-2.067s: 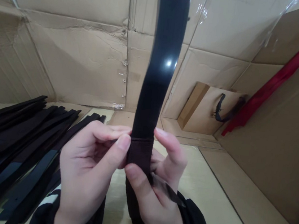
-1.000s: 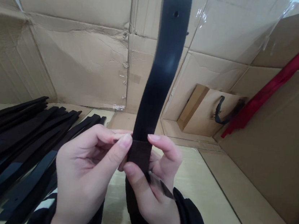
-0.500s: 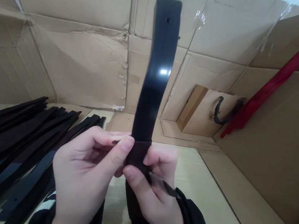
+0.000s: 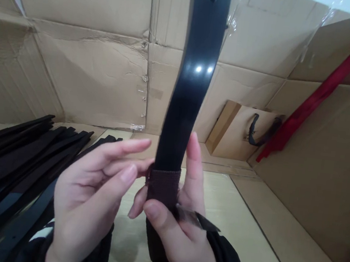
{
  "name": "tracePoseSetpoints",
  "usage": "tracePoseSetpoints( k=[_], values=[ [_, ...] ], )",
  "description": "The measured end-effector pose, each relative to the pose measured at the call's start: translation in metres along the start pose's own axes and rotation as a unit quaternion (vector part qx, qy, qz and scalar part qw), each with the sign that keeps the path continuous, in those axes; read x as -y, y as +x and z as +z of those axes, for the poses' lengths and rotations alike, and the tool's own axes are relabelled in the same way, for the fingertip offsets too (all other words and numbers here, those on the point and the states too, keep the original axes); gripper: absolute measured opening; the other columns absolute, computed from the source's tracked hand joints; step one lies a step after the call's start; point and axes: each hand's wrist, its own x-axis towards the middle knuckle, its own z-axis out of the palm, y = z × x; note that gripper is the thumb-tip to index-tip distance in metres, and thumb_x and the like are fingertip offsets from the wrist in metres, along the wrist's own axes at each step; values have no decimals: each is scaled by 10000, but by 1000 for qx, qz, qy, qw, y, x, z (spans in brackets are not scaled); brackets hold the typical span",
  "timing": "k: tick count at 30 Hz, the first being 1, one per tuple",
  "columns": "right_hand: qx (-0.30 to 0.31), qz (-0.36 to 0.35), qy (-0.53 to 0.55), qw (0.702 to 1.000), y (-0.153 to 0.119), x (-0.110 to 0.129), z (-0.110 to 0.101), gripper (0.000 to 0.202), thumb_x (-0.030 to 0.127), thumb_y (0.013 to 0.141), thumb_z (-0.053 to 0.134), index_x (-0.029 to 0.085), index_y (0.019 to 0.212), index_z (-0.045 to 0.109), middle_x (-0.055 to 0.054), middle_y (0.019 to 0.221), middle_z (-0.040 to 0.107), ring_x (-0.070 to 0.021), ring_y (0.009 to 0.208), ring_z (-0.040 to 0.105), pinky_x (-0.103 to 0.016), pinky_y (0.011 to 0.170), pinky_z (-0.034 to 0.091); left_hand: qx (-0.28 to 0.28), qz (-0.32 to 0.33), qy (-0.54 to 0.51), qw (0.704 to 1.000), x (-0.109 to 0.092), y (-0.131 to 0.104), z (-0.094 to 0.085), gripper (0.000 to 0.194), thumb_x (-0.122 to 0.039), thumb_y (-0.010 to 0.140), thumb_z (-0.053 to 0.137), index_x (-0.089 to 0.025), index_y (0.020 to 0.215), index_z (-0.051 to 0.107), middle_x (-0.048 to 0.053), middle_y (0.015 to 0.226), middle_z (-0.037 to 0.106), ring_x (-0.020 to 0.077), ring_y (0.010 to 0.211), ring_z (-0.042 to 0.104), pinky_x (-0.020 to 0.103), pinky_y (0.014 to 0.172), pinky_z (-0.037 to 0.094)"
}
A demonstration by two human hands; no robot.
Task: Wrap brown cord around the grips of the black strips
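Observation:
A glossy black curved strip [image 4: 192,78] with a small round hole near its far end stands up in front of me. Its lower part goes into a dark brown fabric sleeve [image 4: 164,186] with a stitched edge. My right hand [image 4: 183,230] is closed around the sleeved part, thumb in front and index finger raised along the strip's right side. A thin pointed dark piece [image 4: 206,222], partly see-through, sticks out from this hand; its kind is unclear. My left hand [image 4: 93,193] is open beside the sleeve, thumb and index apart, other fingertips at its left edge.
Several dark strips [image 4: 23,172] lie piled on the table at left. Cardboard walls [image 4: 90,69] surround the pale tabletop [image 4: 213,237]. A brown paper bag [image 4: 242,130] with black handles stands at the back right, near a hanging red cloth strip [image 4: 323,89].
My left hand has let go of the sleeve's edge and moved slightly left, its fingers spreading. The strip has shifted up and right, and my right index finger has straightened.

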Motion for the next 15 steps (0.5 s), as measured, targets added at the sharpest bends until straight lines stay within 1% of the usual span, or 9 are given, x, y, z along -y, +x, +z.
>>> tracePoseSetpoints(
  k=[1, 2, 4, 6, 7, 8, 10, 13, 15],
  values=[
    [7, -1, 4, 1000, -1, 0, 0, 755, 201, 887, 552, 477, 1420, 94, 21, 833, 609, -148, 743, 655, -359, 747, 570, -7, 13, 6, 1000, 0, 1, -1, 219, -181, 732, 727, -261, 933, 758, -1, 666, 761, 106, 381, 595, 192, 425, 551],
    [14, 0, 7, 1000, -1, 0, 0, 731, 204, 892, 542, 485, 1414, 113, 27, 813, 610, -145, 737, 655, -355, 739, 570, -8, 25, 9, 1000, 0, 2, -1, 256, -164, 709, 749, -275, 940, 754, -18, 626, 752, 94, 331, 565, 174, 363, 519],
    [26, 4, 11, 1000, -2, 0, -1, 692, 210, 895, 538, 503, 1395, 160, 47, 761, 604, -133, 716, 650, -342, 727, 566, 10, 36, -2, 999, 0, 4, -2, 252, -197, 679, 780, -292, 912, 759, -29, 604, 746, 103, 281, 551, 160, 253, 441],
    [36, 5, 17, 999, -3, 0, -1, 669, 216, 889, 547, 504, 1381, 196, 57, 730, 595, -119, 686, 640, -321, 714, 558, 38, -15, -13, 999, 0, 5, -4, 228, -197, 701, 764, -314, 896, 758, -19, 688, 767, 137, 314, 596, 166, 225, 423],
    [38, 5, 20, 999, -3, 0, -1, 658, 219, 884, 555, 491, 1377, 214, 56, 728, 593, -113, 671, 635, -309, 707, 553, 62, -31, -25, 997, -1, 6, -4, 216, -215, 707, 761, -313, 899, 757, -10, 728, 773, 144, 315, 601, 177, 235, 445],
    [38, 15, 23, 999, -3, 1, -1, 634, 225, 880, 562, 470, 1369, 242, 51, 735, 596, -110, 666, 632, -296, 700, 548, 65, -40, -31, 997, -1, 6, -4, 201, -219, 702, 765, -309, 881, 758, -7, 735, 774, 146, 319, 606, 176, 243, 455],
    [25, 55, 26, 998, -4, 4, 0, 538, 248, 870, 582, 406, 1321, 335, 34, 750, 606, -115, 684, 631, -277, 686, 533, 54, -38, -30, 997, -2, 7, -4, 187, -240, 663, 794, -306, 834, 757, -11, 699, 770, 136, 300, 592, 176, 257, 472],
    [-24, 130, 14, 991, -6, 5, 1, 399, 339, 826, 640, 305, 1177, 453, 10, 740, 618, -132, 691, 628, -269, 657, 513, 15, -34, -1, 999, -3, 4, -1, 188, -275, 598, 833, -300, 756, 735, -35, 603, 740, 129, 281, 572, 161, 231, 443],
    [-33, 136, 20, 990, -7, 2, 3, 399, 393, 801, 656, 275, 1128, 461, 6, 714, 614, -128, 644, 617, -272, 638, 509, -16, -45, 19, 999, -5, 1, 3, 198, -305, 575, 843, -293, 720, 708, -54, 567, 712, 118, 279, 563, 147, 224, 424]
  ],
)
